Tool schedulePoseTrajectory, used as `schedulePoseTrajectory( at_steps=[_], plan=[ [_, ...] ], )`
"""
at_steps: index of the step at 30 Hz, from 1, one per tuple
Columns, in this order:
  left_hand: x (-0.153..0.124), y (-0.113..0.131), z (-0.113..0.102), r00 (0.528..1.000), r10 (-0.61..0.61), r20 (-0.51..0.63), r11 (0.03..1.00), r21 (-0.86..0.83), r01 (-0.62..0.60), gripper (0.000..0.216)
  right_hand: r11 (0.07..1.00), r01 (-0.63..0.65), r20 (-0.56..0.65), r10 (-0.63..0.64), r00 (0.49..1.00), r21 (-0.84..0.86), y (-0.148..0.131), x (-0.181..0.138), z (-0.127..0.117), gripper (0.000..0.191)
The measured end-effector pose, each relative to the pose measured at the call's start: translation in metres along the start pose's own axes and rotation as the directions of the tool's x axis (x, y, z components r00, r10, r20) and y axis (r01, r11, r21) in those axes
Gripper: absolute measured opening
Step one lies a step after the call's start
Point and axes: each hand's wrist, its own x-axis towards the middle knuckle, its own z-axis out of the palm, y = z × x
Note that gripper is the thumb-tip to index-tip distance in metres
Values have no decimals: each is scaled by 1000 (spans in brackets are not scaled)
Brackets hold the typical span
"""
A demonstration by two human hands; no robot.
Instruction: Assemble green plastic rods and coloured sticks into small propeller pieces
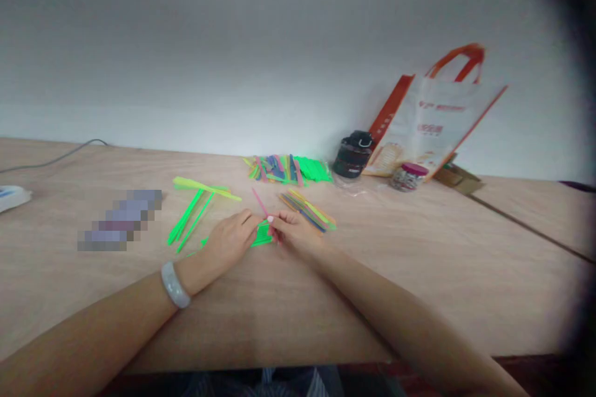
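Note:
My left hand (235, 236) and my right hand (291, 227) are close together over the table, fingers closed. Between my right thumb and fingers is a narrow pink plastic strip (259, 201), slanting up and to the left. My left fingertips are curled beside it; what they pinch is hidden. Under and between the hands lie several thin green sticks (261, 234). To the left, yellow propeller blades (205, 187) lie across the ends of long green sticks (189, 217). Just beyond my right hand is a pile of yellow, orange and dark blue strips (308, 208).
Clear bags of coloured strips (274, 169) and green pieces (314, 169) lie near the wall. A black bottle (352, 155), a white and orange tote bag (433, 118), a pink-lidded jar (408, 177) and cardboard (459, 180) stand right. A blurred-out object (121, 220) lies left.

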Motion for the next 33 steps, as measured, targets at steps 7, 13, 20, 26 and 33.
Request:
schedulePoseTrajectory(
  at_steps=[7,13,20,26,33],
  plan=[
    [-1,-4,10,999,38,-28,999,-26,-39,20,1000,-17,77,15,997,23,0,-6,5,27],
    [-2,-1,7,1000,11,-22,999,-48,-12,20,997,-18,62,22,998,-76,3,-7,9,29],
    [-1,2,4,1000,-20,-10,998,-54,20,22,981,23,21,-20,1000,-192,0,-8,12,22],
    [0,3,5,1000,-31,-2,997,-77,30,23,967,44,13,-42,999,-253,-3,-8,12,20],
    [1,2,5,999,-51,17,996,-79,52,22,964,63,21,-60,998,-260,-2,-6,10,22]
  ],
)
